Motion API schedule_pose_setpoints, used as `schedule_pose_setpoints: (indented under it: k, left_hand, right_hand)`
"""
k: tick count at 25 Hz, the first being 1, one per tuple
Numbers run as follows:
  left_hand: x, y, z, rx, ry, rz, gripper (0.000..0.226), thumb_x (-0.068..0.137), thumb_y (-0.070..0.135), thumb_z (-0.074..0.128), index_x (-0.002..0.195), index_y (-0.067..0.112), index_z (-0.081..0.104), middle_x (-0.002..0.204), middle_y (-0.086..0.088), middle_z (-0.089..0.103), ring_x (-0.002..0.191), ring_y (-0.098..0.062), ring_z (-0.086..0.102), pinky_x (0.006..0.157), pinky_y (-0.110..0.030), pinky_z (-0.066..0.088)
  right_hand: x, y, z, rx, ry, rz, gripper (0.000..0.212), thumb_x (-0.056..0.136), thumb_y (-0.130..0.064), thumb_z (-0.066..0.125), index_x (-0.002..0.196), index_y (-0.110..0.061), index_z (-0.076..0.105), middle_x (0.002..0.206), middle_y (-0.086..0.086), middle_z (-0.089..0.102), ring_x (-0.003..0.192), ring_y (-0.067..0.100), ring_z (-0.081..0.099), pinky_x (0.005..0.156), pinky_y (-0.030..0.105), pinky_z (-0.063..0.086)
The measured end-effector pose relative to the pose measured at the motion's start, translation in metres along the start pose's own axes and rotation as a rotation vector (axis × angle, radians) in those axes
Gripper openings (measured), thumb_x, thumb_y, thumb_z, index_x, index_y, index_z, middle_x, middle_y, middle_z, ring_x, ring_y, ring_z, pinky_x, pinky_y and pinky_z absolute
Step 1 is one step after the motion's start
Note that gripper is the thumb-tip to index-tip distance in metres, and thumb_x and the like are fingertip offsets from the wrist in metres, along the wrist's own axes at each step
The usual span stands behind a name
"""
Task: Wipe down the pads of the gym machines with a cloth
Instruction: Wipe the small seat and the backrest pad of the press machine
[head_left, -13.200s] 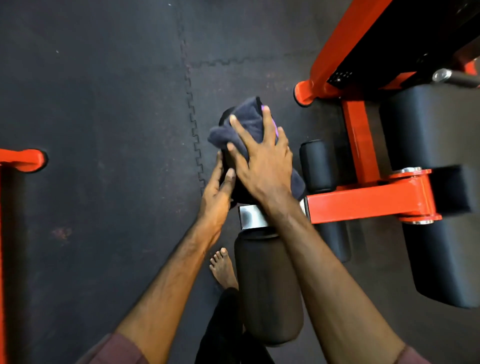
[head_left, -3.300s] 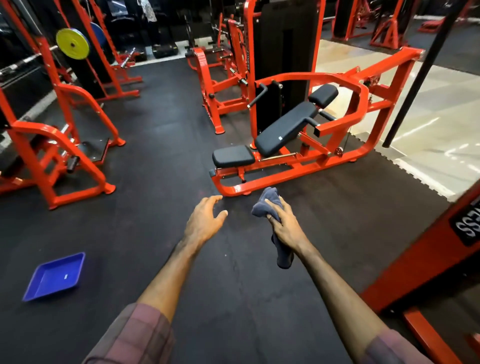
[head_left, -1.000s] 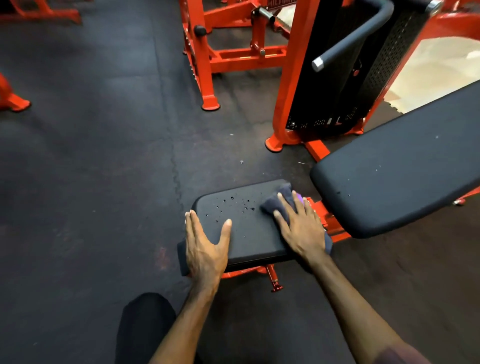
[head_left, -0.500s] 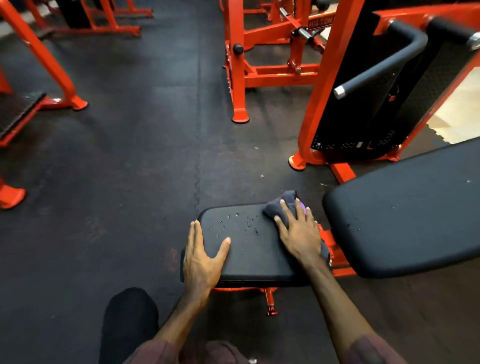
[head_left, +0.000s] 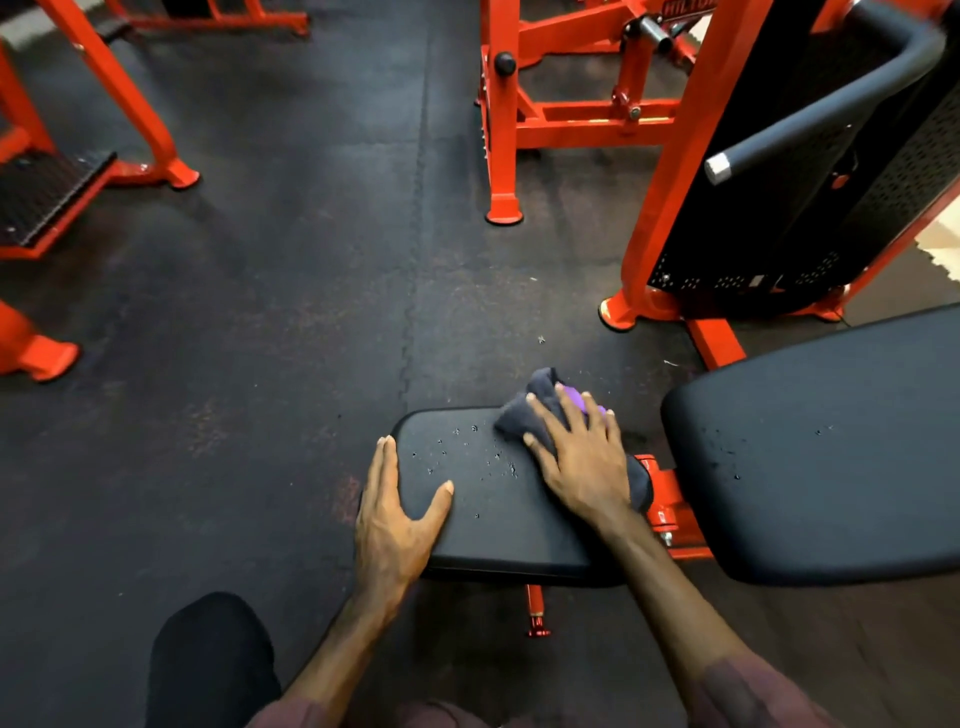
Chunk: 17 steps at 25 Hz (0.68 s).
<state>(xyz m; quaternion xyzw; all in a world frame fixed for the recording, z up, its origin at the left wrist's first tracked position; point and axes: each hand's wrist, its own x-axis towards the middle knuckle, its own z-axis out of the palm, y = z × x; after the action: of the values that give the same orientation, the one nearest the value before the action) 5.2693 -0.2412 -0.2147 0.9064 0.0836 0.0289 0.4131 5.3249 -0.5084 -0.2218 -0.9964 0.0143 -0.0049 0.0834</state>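
1. A black padded rectangular seat pad (head_left: 498, 519) sits low on an orange steel machine frame (head_left: 670, 499), with small water droplets (head_left: 467, 457) scattered over its middle.
2. The right hand (head_left: 582, 462) lies flat with its fingers spread on a dark grey cloth with a purple patch (head_left: 524, 415), pressing it onto the far right corner of the seat pad (part of the cloth trails off the pad's right edge, under the wrist).
3. The left hand (head_left: 395, 514) rests open on the seat pad's left edge, fingers straight, thumb spread across the top; it holds nothing.
4. Just right of the seat pad, apart from it, lies a larger black padded backrest (head_left: 831, 447), also flecked with droplets.
5. Dark rubber floor tiles (head_left: 260, 364) lie all around.
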Motion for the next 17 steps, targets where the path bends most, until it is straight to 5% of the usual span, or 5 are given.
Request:
schedule_pose_setpoints:
  k: [2, 7, 13, 17]
  left_hand:
    - [0.002, 0.001, 0.000, -0.002, 0.003, -0.002, 0.101, 0.090, 0.061, 0.071, 0.169, 0.029, 0.017, 0.175, 0.016, 0.016, 0.159, -0.004, 0.019, 0.128, -0.028, 0.019]
    - [0.001, 0.003, 0.001, -0.007, 0.012, 0.010, 0.101, 0.089, 0.059, 0.073, 0.169, 0.029, 0.018, 0.174, 0.015, 0.018, 0.159, -0.005, 0.021, 0.128, -0.032, 0.023]
    - [0.004, 0.000, -0.002, -0.009, -0.013, 0.017, 0.099, 0.091, 0.059, 0.071, 0.169, 0.029, 0.017, 0.175, 0.015, 0.016, 0.159, -0.007, 0.021, 0.127, -0.031, 0.023]
    - [0.003, -0.004, -0.001, -0.018, -0.015, 0.011, 0.100, 0.090, 0.059, 0.070, 0.169, 0.030, 0.016, 0.175, 0.017, 0.014, 0.158, -0.008, 0.022, 0.122, -0.029, 0.023]
  right_hand:
    - [-0.020, 0.021, -0.001, 0.003, -0.010, -0.117, 0.064, 0.102, -0.068, 0.025, 0.162, -0.045, 0.032, 0.172, 0.001, 0.028, 0.157, 0.035, 0.025, 0.125, 0.057, 0.026]
    - [0.021, 0.019, -0.012, 0.155, -0.112, 0.282, 0.061, 0.104, -0.065, 0.032, 0.163, -0.048, 0.026, 0.173, 0.003, 0.023, 0.157, 0.038, 0.019, 0.125, 0.057, 0.024]
    - [-0.022, 0.003, 0.000, -0.009, -0.039, -0.021, 0.064, 0.102, -0.070, 0.020, 0.162, -0.049, 0.027, 0.174, -0.001, 0.025, 0.157, 0.043, 0.023, 0.125, 0.063, 0.021]
    - [0.004, 0.015, -0.008, 0.056, -0.104, 0.269, 0.062, 0.105, -0.068, 0.024, 0.164, -0.050, 0.020, 0.176, 0.001, 0.014, 0.158, 0.044, 0.015, 0.125, 0.062, 0.022]
